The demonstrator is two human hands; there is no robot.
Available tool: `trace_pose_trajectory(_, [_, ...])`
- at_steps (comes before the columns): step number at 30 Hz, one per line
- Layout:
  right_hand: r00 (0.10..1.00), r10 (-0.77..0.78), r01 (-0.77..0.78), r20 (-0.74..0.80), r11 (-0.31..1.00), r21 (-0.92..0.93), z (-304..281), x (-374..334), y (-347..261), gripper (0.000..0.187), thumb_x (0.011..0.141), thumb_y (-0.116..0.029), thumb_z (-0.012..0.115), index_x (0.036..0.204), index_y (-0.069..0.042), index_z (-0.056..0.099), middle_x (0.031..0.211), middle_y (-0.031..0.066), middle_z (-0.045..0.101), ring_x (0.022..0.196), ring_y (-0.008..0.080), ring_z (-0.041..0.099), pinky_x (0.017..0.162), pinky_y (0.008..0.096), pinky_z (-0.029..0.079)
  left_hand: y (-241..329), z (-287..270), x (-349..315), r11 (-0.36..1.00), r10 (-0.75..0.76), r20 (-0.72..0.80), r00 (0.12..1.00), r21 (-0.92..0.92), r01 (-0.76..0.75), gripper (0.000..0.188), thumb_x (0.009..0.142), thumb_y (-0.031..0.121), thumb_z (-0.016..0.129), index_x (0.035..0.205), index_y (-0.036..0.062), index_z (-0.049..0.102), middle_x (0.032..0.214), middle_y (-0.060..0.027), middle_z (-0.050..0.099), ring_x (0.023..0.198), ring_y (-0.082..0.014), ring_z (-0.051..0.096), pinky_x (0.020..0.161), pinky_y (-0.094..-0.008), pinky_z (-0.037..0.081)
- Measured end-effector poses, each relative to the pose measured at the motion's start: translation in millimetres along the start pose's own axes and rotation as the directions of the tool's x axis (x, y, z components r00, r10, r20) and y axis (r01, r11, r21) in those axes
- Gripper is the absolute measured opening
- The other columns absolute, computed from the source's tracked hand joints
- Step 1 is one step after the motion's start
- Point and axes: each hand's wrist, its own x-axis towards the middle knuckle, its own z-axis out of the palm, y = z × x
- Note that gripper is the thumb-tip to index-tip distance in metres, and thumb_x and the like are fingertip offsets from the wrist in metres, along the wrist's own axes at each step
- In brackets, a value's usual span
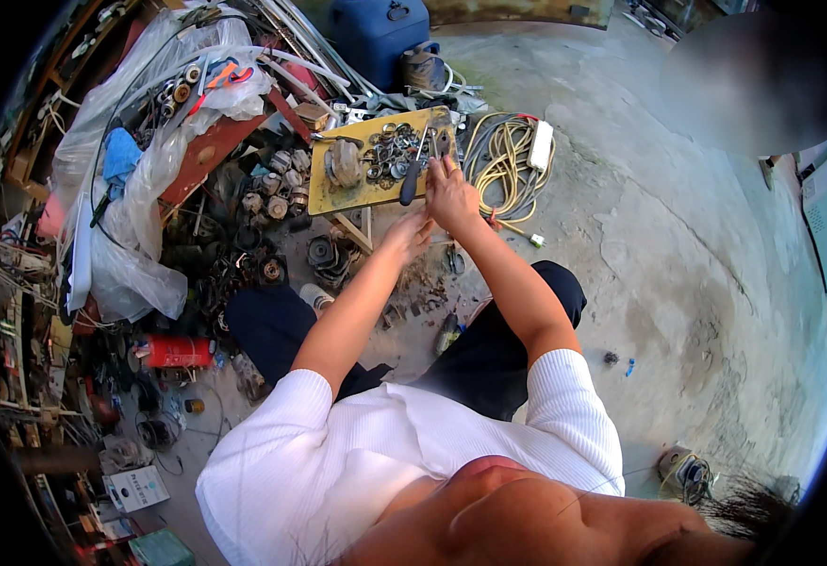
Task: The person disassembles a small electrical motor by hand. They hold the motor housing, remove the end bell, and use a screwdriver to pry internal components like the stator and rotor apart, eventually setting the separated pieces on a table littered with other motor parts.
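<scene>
Lying by the edge of the bench (362,196), the dark-handled tool (410,184) could fall if nudged by the right hand (452,200) beside it, whose fingers' opening and hold, like those of the left hand (410,237), I cannot tell.

Screwdriver (409,185) first: chunky dark handle, slim metal shank, pretty ordinary-looking. Lying at a slight slant on the yellow desk (370,195), handle down at the near edge, shank aimed toward the far side. Right beside it, a messy heap of small metal parts (391,154). Mostly rings and other roundish bits, some shiny, others dark and kinda grimy, scattered loosely over the middle of the desk, no real order to them. Also spotted a dark piece (444,143) past the screwdriver's shank, near the desk's right end. Too small to identify any better, tbh.
</scene>
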Motion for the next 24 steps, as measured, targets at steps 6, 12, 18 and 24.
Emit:
trace_pose_trajectory(6, [0.997,-0.012,0.009,-0.071,0.999,-0.044,7,7,5,0.049,0.092,-0.032,0.052,0.14,-0.021,0.046,0.139,0.0179,0.051,0.092,0.0333,0.068,0.075,0.0438,0.056,-2,0,0,0.998,-0.055,0.015,0.998,0.027,0.055,0.015,0.097,0.034,0.06,0.105,0.0216,0.063,0.095,0.0099,0.06,0.086,-0.0069,0.056,0.08,-0.0324,0.041])
trace_pose_trajectory(12, [0.992,-0.038,0.037,-0.121,0.999,-0.016,4,4,6,0.044,0.092,-0.032,0.054,0.133,-0.018,0.05,0.137,0.0166,0.053,0.092,0.0319,0.069,0.069,0.0434,0.057,-6,-2,-27,0.991,-0.036,0.013,0.999,0.128,0.034,0.022,0.095,0.035,0.062,0.109,0.0182,0.062,0.099,0.0077,0.063,0.093,-0.0083,0.059,0.085,-0.0314,0.044])
trace_pose_trajectory(18, [0.982,-0.087,0.093,-0.169,0.995,0.029,11,4,7,0.043,0.091,-0.03,0.055,0.132,-0.017,0.051,0.135,0.017,0.054,0.089,0.0337,0.069,0.068,0.0452,0.057,-8,-49,-47,0.935,0.025,0.037,0.999,0.352,-0.036,0.04,0.095,0.038,0.061,0.129,0.017,0.056,0.115,0.002,0.061,0.11,-0.0142,0.059,0.093,-0.0364,0.045])
trace_pose_trajectory(24, [0.982,-0.068,0.073,-0.176,0.997,0.02,7,-2,5,0.042,0.091,-0.031,0.055,0.131,-0.017,0.051,0.133,0.0179,0.055,0.086,0.0344,0.069,0.068,0.0452,0.056,25,-81,-78,0.746,0.038,-0.062,0.997,0.666,0.013,0.049,0.096,0.044,0.059,0.134,0.0131,0.054,0.122,-0.0007,0.061,0.111,-0.0164,0.058,0.098,-0.0389,0.041])
